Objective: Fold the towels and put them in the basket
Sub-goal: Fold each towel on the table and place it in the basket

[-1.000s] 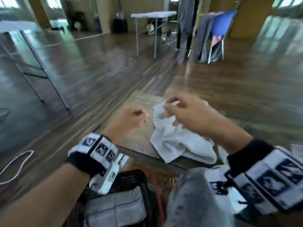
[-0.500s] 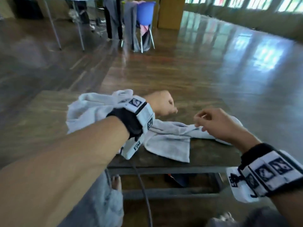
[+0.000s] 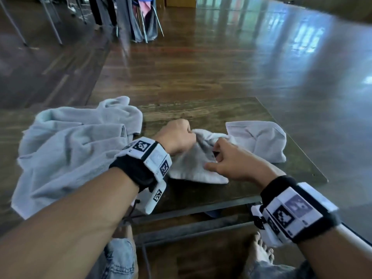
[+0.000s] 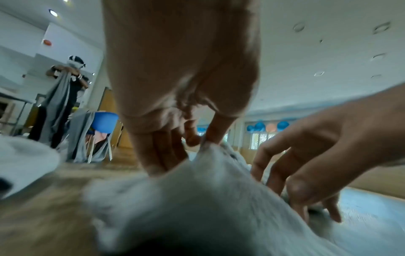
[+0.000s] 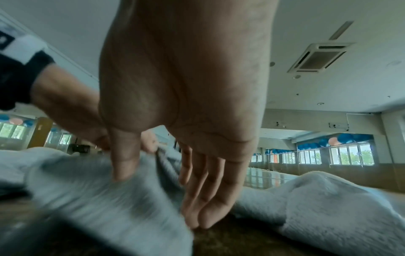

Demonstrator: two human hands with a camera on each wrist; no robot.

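A person's two hands work a small grey towel [image 3: 193, 164] on a low wooden desk [image 3: 203, 111].

The left hand [image 3: 175, 136] pinches a raised fold of the towel between thumb and fingers [image 4: 215, 129]. The right hand [image 3: 231, 160] rests on the same towel with fingers [image 5: 206, 190] extended and thumb pressed into the cloth; whether it grips is unclear. A larger crumpled towel [image 3: 70, 146] lies at the desk's left, another towel [image 3: 259, 137] at the right.
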